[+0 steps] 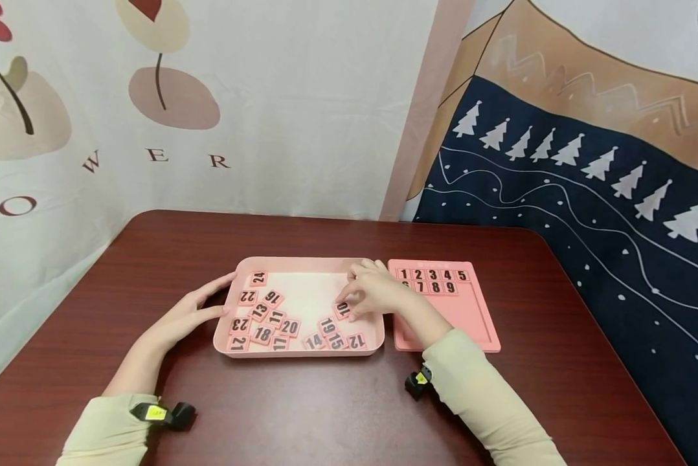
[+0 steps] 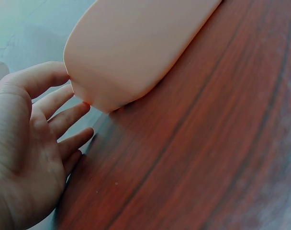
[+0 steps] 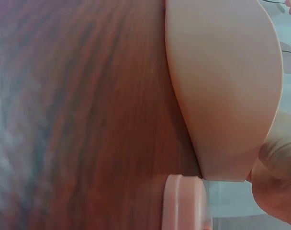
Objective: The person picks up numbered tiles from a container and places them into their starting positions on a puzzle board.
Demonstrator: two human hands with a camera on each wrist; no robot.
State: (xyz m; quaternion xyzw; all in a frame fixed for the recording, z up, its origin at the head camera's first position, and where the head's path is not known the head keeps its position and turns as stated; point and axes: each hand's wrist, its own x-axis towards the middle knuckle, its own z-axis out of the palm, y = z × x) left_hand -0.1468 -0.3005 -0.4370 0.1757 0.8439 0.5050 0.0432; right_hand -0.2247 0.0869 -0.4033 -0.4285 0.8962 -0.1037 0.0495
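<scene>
A shallow pink tray (image 1: pixel 302 354) holds loose number tiles. Its left side is touched by the fingertips of my left hand (image 1: pixel 186 312), whose fingers are extended; the left wrist view shows that hand (image 2: pixel 35 139) against the tray's outer wall (image 2: pixel 121 43). Over the tray's right side, my right hand (image 1: pixel 375 289) reaches in, with curled finger and thumb pinching the tile numbered 10 (image 1: pixel 342 310). In the right wrist view, only part of that hand (image 3: pixel 277 182) shows behind the tray wall (image 3: pixel 222 86); its fingertips are hidden.
Right of the tray lies a pink number board (image 1: pixel 454 317), tiles 1 to 9 set in its upper rows, partly covered by my right forearm. More tiles lie at the tray's left, such as 20 (image 1: pixel 289 327), and near its front right, such as 12 (image 1: pixel 357 341). The table (image 1: pixel 302 414) is dark wood.
</scene>
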